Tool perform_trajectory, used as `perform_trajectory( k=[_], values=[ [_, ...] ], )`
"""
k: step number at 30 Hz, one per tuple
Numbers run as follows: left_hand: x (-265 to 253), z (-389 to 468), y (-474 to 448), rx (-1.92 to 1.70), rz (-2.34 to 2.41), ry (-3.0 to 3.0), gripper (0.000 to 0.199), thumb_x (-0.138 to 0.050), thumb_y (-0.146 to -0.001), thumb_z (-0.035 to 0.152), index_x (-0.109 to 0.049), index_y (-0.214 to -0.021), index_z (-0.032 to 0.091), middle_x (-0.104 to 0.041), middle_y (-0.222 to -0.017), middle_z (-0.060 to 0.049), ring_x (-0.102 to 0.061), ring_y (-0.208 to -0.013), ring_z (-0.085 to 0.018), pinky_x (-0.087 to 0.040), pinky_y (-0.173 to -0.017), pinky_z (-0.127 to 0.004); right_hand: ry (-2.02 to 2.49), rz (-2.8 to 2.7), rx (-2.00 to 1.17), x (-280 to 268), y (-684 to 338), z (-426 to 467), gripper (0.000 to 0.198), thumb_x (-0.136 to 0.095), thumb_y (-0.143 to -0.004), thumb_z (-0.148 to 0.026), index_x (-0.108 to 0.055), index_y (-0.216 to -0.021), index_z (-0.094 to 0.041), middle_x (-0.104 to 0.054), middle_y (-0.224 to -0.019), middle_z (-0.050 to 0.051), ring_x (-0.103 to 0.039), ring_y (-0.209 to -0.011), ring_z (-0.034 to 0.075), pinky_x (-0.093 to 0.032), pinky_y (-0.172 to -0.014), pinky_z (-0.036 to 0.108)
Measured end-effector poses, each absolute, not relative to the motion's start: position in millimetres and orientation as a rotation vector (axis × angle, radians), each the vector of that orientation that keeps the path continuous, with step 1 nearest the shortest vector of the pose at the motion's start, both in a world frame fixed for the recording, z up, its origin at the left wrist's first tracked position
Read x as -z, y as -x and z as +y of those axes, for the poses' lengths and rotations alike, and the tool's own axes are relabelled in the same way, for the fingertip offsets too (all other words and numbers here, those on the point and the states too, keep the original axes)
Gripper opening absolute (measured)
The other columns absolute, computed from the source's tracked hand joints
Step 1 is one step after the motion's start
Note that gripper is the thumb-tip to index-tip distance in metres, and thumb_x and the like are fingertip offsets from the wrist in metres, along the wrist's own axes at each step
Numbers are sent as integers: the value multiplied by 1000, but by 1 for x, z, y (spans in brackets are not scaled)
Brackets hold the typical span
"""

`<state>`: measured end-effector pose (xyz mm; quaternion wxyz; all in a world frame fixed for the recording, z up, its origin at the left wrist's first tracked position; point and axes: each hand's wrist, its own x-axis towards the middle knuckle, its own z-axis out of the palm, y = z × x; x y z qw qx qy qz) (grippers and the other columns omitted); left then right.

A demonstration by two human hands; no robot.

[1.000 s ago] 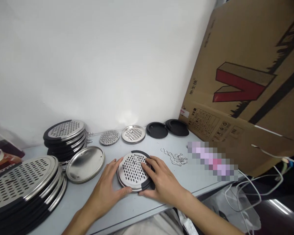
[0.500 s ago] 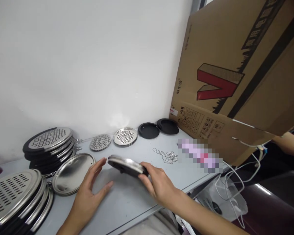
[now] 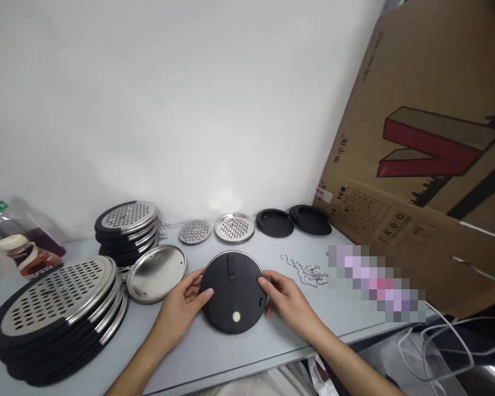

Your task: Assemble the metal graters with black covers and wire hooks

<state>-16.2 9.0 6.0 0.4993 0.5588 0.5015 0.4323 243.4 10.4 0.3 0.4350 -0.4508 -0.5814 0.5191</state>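
Upright between my two hands is a round black-backed disc (image 3: 233,294) with a thin metal rim. Its black side faces me, showing a short strip near the top and a pale round dot low down. My left hand (image 3: 183,300) grips its left edge, thumb on the front and fingers behind. At the right edge my right hand (image 3: 286,300) pinches it the same way. The side facing away from me is hidden. Left of it lie plain metal discs (image 3: 154,275). Behind are a perforated metal grating plate (image 3: 194,232) and a rimmed metal grater disc (image 3: 234,227).
Stacked round graters with black edges (image 3: 58,297) stand front left, with another stack (image 3: 127,217) behind. Black round trays (image 3: 275,223) lie by the wall. Metal hooks and rings (image 3: 307,272) lie right, near a blurred-out patch. Bottles (image 3: 27,256) stand left; a cardboard box (image 3: 363,203) leans right.
The disc has turned from nearly flat to upright, its black side now toward me. My left hand, open and apart from it before, has closed on its left edge. The view has shifted left.
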Motion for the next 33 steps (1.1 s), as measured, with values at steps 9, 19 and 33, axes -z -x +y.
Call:
perform_trajectory(
  k=[9, 19, 33],
  values=[
    [-17, 1, 15, -1043, 1102, -1379, 47, -69, -82, 35, -58, -125, 17, -68, -108, -8, -64, -98, -22, -50, -93, -37, 1036, -1478, -1283, 6, -251, 16, 37, -61, -88, -41, -63, -120, -23, -63, -85, 1, -54, -72, 15, -47, -60, 25],
    [-19, -1, 14, -1040, 1131, -1367, 37, -69, -82, 36, -63, -113, 15, -69, -105, -8, -64, -96, -22, -50, -91, -36, 1032, -1541, -1255, 3, -249, 13, 36, -58, -90, -43, -67, -118, -22, -70, -98, 5, -61, -92, 23, -48, -83, 33],
    [-16, 9, 8, -804, 1629, -1652, 50, -60, -79, 56, -65, -110, 16, -66, -73, -1, -64, -68, -21, -50, -64, -29, 1346, -1796, -702, 3, -244, 20, 27, -58, -90, -25, -68, -113, -18, -65, -93, 7, -61, -81, 19, -48, -77, 32]
  ],
)
